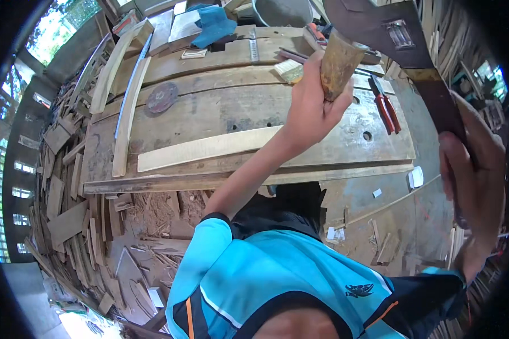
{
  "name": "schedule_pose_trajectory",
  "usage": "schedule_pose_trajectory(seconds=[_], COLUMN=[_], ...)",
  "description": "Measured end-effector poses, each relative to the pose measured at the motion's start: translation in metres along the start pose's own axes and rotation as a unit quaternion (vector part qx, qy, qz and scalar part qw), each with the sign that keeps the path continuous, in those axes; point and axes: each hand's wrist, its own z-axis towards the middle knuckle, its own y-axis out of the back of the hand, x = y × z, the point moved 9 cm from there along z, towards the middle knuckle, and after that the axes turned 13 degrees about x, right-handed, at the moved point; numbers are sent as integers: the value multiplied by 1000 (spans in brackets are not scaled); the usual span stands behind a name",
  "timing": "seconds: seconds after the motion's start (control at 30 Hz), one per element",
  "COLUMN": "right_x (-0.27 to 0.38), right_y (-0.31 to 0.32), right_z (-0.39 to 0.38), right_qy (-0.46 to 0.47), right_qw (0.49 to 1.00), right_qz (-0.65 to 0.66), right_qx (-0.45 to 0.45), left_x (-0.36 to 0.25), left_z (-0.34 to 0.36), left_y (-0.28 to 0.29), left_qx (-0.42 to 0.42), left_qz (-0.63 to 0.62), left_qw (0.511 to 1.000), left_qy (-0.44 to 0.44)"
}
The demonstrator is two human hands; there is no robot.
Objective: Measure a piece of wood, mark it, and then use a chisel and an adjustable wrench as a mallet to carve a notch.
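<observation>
Above the workbench, my left hand (pixel 310 110) is closed around a short, tapered piece of brown wood (pixel 340 65), its wider end up. My right hand (pixel 474 164), raised at the right, grips the handle of a chopping knife (pixel 373 22) with a broad dark blade and a brownish collar. The blade reaches over toward the top of the wood; whether they touch I cannot tell. Red-handled pliers (pixel 385 110) lie on the bench right of my left hand. Just behind that hand is a flat brush (pixel 289 70) with pale bristles.
The wooden workbench (pixel 203 113) carries a curved pale board (pixel 209 148), a round disc (pixel 163 97), a long curved strip (pixel 131 118) and a blue cloth (pixel 214 25). A bucket (pixel 283 12) stands beyond it. Scrap wood (pixel 68 220) is heaped at the left.
</observation>
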Motion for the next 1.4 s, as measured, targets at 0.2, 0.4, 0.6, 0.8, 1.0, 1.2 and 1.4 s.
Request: schedule_pose_trajectory(seconds=[0.2,0.4,0.6,0.8,1.0,1.2,1.4], right_x=[-30,-25,-79,-85,-91,-91,-93], right_y=[20,-31,-131,-223,-242,-248,-251], right_z=[-20,-3,-37,-72,-83,-86,-89], right_qy=[-209,-75,-144,-268,-299,-288,-295], right_qw=[962,952,899,793,755,736,733], right_qz=[174,277,380,491,539,566,568], right_qx=[37,111,162,242,224,234,231], left_x=[-10,-7,22,27,73,48,39], left_z=[12,3,-21,-55,-119,-92,-59], left_y=[-18,1,36,62,112,135,94], left_qx=[30,-8,-107,-191,-390,-374,-285], left_qz=[-14,43,-86,-170,-290,-208,-235], left_qw=[999,997,990,965,872,902,928], left_qy=[-26,-63,16,49,62,54,39])
